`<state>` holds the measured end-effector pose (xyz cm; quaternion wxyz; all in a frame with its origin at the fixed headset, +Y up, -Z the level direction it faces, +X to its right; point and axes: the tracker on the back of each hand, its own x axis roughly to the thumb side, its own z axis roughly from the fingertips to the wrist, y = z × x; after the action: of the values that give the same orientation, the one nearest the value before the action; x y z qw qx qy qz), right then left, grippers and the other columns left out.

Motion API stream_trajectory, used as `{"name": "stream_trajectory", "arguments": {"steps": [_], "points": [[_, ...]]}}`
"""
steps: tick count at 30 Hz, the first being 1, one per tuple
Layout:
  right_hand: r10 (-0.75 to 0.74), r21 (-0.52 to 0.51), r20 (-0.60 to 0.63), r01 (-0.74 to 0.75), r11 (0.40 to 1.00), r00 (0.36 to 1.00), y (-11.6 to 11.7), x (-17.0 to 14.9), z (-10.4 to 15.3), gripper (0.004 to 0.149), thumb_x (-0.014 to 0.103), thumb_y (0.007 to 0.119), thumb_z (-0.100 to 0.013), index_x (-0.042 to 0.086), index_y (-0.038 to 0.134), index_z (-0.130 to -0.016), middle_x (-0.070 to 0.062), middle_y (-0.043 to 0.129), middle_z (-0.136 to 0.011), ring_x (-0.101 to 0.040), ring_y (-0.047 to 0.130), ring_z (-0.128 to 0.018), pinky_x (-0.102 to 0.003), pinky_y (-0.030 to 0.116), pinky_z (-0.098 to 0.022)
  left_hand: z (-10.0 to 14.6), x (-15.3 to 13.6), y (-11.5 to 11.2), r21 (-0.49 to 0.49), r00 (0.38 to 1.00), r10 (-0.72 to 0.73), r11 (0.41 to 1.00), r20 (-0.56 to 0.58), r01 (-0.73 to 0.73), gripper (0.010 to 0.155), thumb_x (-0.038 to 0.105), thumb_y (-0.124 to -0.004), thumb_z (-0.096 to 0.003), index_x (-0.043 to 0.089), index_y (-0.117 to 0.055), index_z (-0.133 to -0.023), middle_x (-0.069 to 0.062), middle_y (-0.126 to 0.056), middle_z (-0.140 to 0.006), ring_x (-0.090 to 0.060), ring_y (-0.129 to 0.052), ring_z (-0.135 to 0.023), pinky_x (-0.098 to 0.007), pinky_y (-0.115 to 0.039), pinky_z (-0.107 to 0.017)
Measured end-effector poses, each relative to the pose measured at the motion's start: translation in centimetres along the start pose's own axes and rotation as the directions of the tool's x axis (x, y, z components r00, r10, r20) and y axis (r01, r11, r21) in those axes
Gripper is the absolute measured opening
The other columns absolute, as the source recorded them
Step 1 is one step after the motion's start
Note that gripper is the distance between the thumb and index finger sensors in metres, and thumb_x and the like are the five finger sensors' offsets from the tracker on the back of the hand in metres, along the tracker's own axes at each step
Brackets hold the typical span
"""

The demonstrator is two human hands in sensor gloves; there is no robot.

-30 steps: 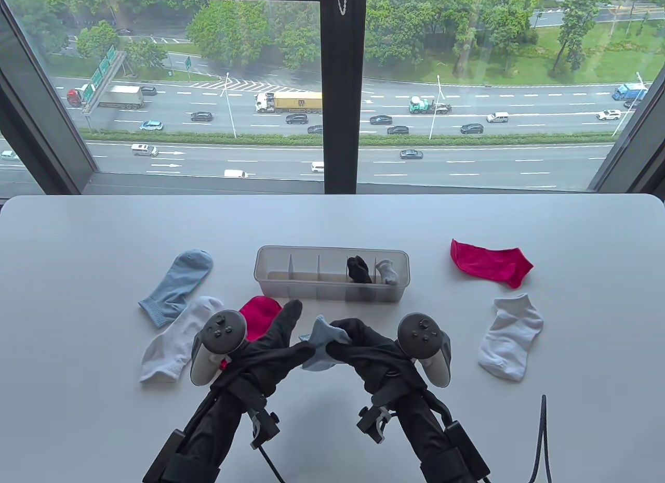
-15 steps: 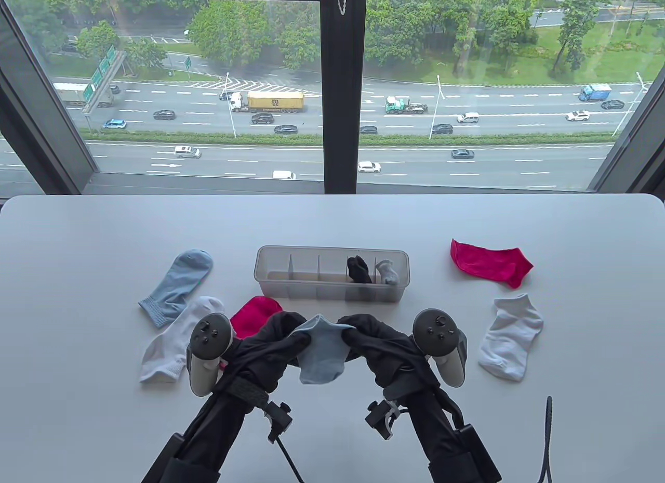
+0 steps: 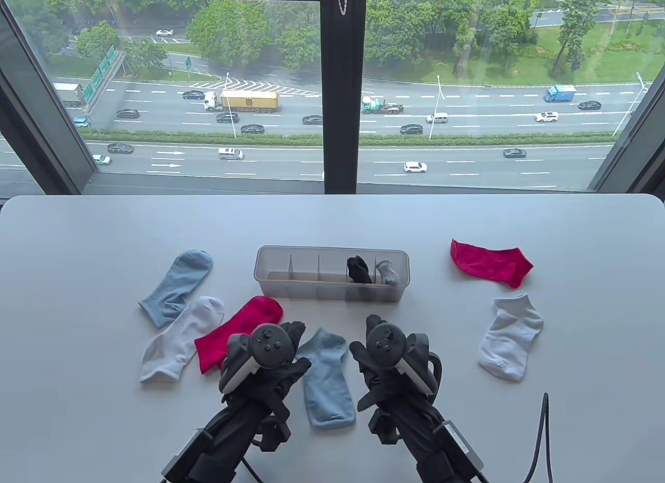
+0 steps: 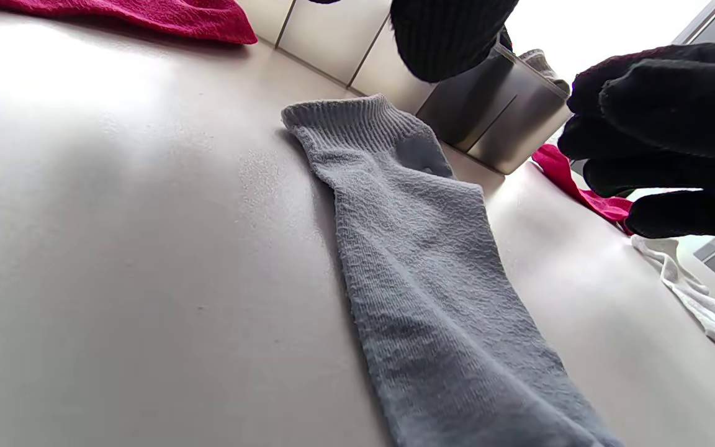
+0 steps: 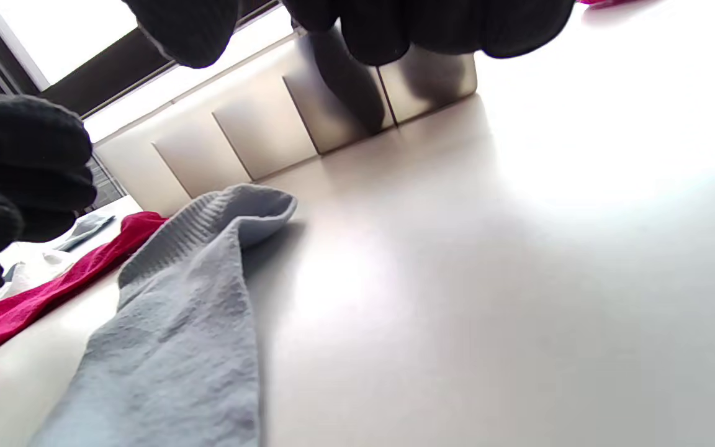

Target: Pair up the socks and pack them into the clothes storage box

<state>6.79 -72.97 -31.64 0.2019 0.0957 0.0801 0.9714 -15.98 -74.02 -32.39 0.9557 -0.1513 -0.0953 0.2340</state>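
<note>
Socks lie loose on the white table (image 3: 83,244) around the clear clothes storage box (image 3: 331,295), your landmark here. Left of the box you have a light blue crew sock (image 3: 176,285), and nearer you from it a white sock (image 3: 179,340) touching its cuff end. A red sock (image 3: 236,329) runs from just in front of the box's left end down toward your left hand (image 3: 270,358), which hovers just beside the flat blue ankle sock (image 3: 326,381) with fingers loosely curled and holding nothing. That blue ankle sock lies in front of the box's middle, cuff toward the box, between your two hands; neither hand touches it. Your right hand (image 3: 387,355) hangs on the sock's other side, fingers likewise loosely curled and empty.

Inside the box, thin dividers split it into compartments. The left ones show nothing in them; a black sock bundle (image 3: 358,269) stands in the second compartment from the right end, and a grey-and-white sock bundle (image 3: 388,272) sits in the rightmost one.

Right of the box lies a second red sock (image 3: 491,263), and nearer you from it a second white sock (image 3: 510,337), apart from it.
</note>
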Motion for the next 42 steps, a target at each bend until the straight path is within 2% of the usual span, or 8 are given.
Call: {"name": "stream_trajectory", "arguments": {"steps": [2,7,14,18,24,28,37,42], "points": [[-0.008,0.231,0.177,-0.033,0.972,0.984,1.4,1.5,-0.1,0.061,0.038,0.057,-0.066,0.018,0.031,-0.118,-0.022,0.017,-0.124,-0.047,0.010,-0.109,-0.070,0.029,-0.075,0.0,-0.5,0.7,-0.001,1.000,-0.013,1.000,-0.019,0.013,0.073,0.028,-0.071,-0.0589,0.021,-0.024,-0.114,-0.011,-0.020,-0.123,-0.040,-0.014,-0.115,-0.071,-0.023,-0.077],[0.150,0.561,0.080,-0.169,0.810,0.985,6.2,2.3,-1.2,0.064,0.044,0.048,-0.064,0.023,0.016,-0.115,-0.014,-0.002,-0.121,-0.044,-0.003,-0.106,-0.070,0.014,-0.073,0.9,-1.2,2.8,0.007,0.997,-0.063,0.998,-0.039,0.063,0.074,0.035,-0.068,-0.0593,0.026,-0.019,-0.113,-0.003,-0.006,-0.122,-0.032,0.001,-0.113,-0.067,-0.008,-0.076],[0.084,0.363,0.107,-0.117,0.924,0.991,3.6,2.2,-0.7,0.065,0.046,0.048,-0.064,0.021,0.015,-0.115,-0.019,-0.002,-0.120,-0.044,-0.005,-0.105,-0.070,0.013,-0.072,0.3,-5.2,10.5,0.070,0.974,-0.116,0.989,-0.192,0.132,0.068,0.032,-0.065,-0.0604,0.024,-0.025,-0.115,-0.005,-0.013,-0.123,-0.033,-0.005,-0.115,-0.066,-0.012,-0.079],[0.193,0.249,0.119,-0.218,0.944,0.974,2.0,1.3,-0.7,0.065,0.046,0.049,-0.064,0.021,0.018,-0.115,-0.019,0.000,-0.120,-0.044,-0.005,-0.105,-0.070,0.014,-0.071,-1.7,-10.9,14.3,-0.062,0.867,-0.315,0.947,-0.387,0.316,0.064,0.025,-0.065,-0.0607,0.026,-0.029,-0.114,-0.003,-0.021,-0.124,-0.033,-0.014,-0.117,-0.065,-0.021,-0.081],[0.203,0.237,0.067,-0.213,0.948,0.977,1.4,0.1,-0.8,0.062,0.041,0.051,-0.066,0.019,0.022,-0.115,-0.021,0.004,-0.120,-0.046,0.000,-0.105,-0.070,0.019,-0.072,-4.0,-19.5,13.4,-0.276,0.704,-0.475,0.880,-0.529,0.386,0.057,0.017,-0.066,-0.0594,0.033,-0.045,-0.110,0.002,-0.041,-0.123,-0.029,-0.039,-0.118,-0.065,-0.041,-0.081],[0.204,0.245,0.067,-0.214,0.946,0.977,1.5,-0.1,-0.9,0.063,0.042,0.051,-0.066,0.020,0.020,-0.115,-0.021,0.003,-0.120,-0.046,-0.001,-0.105,-0.070,0.019,-0.073,-5.1,-22.6,12.2,-0.288,0.716,-0.475,0.880,-0.512,0.378,0.059,0.017,-0.070,-0.0585,0.041,-0.046,-0.107,0.007,-0.039,-0.122,-0.028,-0.040,-0.118,-0.066,-0.040,-0.081],[0.172,0.238,0.031,-0.174,0.956,0.985,1.5,-0.6,-1.2,0.064,0.044,0.051,-0.065,0.020,0.020,-0.116,-0.022,0.003,-0.120,-0.047,-0.001,-0.105,-0.070,0.019,-0.073,-3.4,-23.9,15.0,0.085,0.816,-0.206,0.952,-0.540,0.296,0.040,0.025,-0.065,-0.0585,0.019,-0.067,-0.098,-0.010,-0.063,-0.113,-0.040,-0.062,-0.108,-0.067,-0.050,-0.078],[0.100,0.182,0.059,-0.109,0.977,0.993,0.5,0.4,-0.7,0.068,0.045,0.054,-0.065,0.019,0.017,-0.115,-0.024,0.003,-0.119,-0.051,0.002,-0.104,-0.071,0.021,-0.073,0.3,-18.6,20.4,0.341,0.944,-0.038,0.927,-0.327,0.155,0.043,0.020,-0.062,-0.0569,0.011,-0.061,-0.099,-0.020,-0.078,-0.098,-0.044,-0.081,-0.090,-0.066,-0.061,-0.072]]}}
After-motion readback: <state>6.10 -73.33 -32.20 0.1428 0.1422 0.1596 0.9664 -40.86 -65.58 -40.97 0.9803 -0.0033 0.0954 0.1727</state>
